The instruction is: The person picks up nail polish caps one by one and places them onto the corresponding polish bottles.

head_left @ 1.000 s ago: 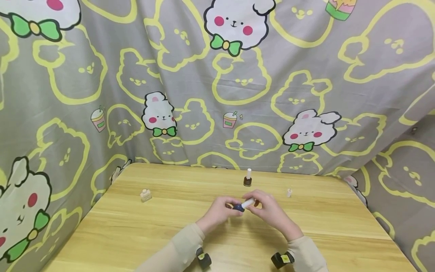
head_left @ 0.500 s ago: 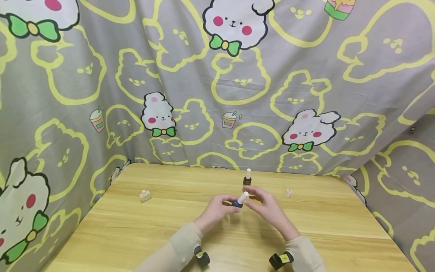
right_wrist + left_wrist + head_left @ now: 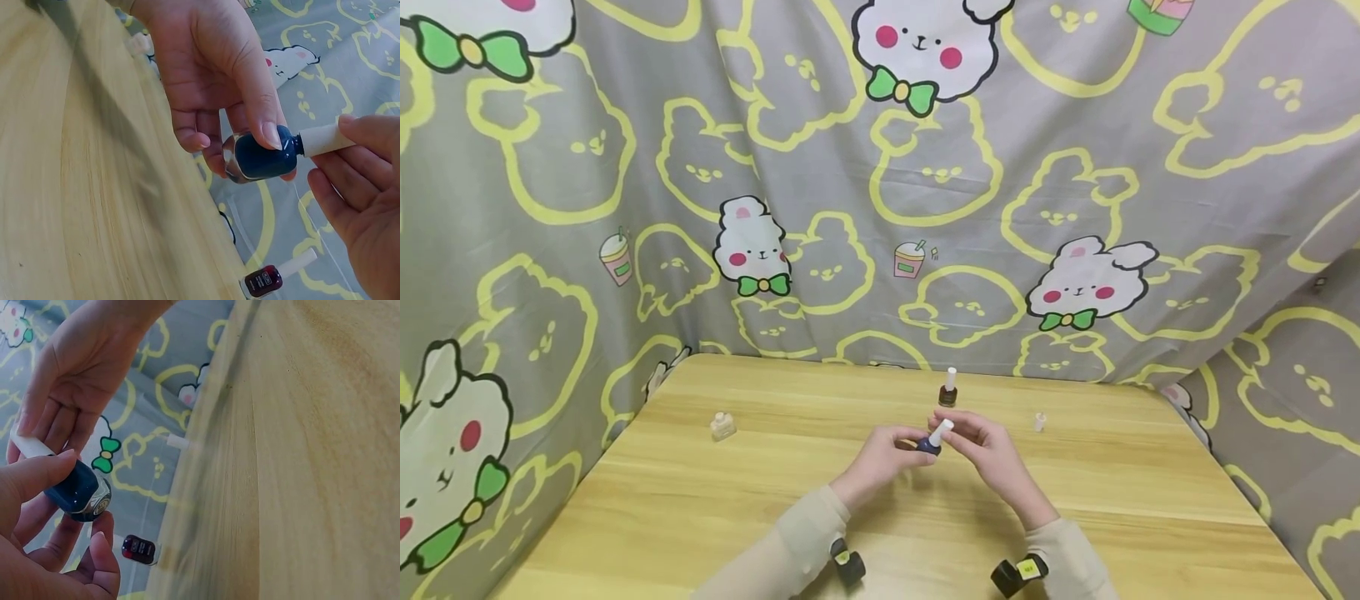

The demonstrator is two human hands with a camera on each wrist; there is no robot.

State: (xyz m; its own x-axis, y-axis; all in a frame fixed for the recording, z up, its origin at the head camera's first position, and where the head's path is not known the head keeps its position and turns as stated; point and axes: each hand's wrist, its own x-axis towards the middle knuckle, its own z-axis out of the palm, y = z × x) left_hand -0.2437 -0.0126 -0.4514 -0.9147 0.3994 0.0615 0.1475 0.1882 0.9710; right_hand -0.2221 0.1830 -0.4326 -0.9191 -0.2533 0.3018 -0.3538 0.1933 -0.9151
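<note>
My left hand (image 3: 882, 460) holds a nail polish bottle (image 3: 265, 155) with dark blue polish, thumb on one flat side and fingers behind. The bottle is tilted, its white cap (image 3: 324, 139) pointing toward my right hand (image 3: 994, 457). The right thumb and fingers pinch that cap near its far end. A little dark neck shows between cap and glass in the right wrist view. Both hands are above the table, fairly close together. Just beyond them stands a dark red nail polish bottle (image 3: 948, 396), upright with its white cap on.
A small clear, capless bottle (image 3: 722, 427) stands on the left of the wooden table (image 3: 790, 400). On the right stands a loose white cap (image 3: 1040, 422). A patterned grey curtain (image 3: 842, 175) hangs behind the table and along its sides.
The blue bottle has been tipped more upright. The right fingers loosened around the white cap half a second ago and now pinch its end again. The left hand keeps its hold.
</note>
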